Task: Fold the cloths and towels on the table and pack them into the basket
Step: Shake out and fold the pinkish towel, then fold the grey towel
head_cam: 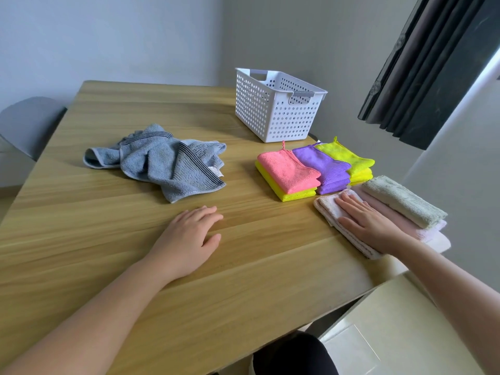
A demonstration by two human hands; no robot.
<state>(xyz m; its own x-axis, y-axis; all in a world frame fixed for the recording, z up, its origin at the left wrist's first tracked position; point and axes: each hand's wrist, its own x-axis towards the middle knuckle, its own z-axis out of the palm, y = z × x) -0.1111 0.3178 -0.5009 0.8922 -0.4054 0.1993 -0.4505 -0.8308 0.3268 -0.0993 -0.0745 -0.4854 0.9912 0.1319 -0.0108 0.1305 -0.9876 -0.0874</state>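
Three small stacks of folded microfibre cloths sit side by side on the right part of the wooden table (135, 104): a pink cloth (288, 170) on a yellow one, a purple stack (322, 165), and a yellow-green stack (343, 155); how many cloths the last two hold cannot be told from their folded edges. One white perforated basket (270, 115) stands upright just behind them at the far right of the table, open top up, its long axis running away towards the wall and a grey-handled end wall facing the stacks. One blue-grey towel (167, 163) with dark striped borders lies crumpled and unfolded left of centre, spreading mostly left to right, well apart from the basket. At the near right edge lie folded towels, all with long axes running diagonally from far left to near right: a pale towel (328, 209), a pink towel (389, 211) beside it, and a green towel (400, 201) lying on the pink one. The right hand (370, 223) rests flat on the pale towel, fingers straight and close together, pointing towards the stacks. The left hand (189, 239) lies palm down on bare wood, fingers relaxed, holding nothing, near the blue-grey towel. One grey chair (29, 123) stands off the table's left side, and one dark curtain (433, 63) hangs at the upper right.
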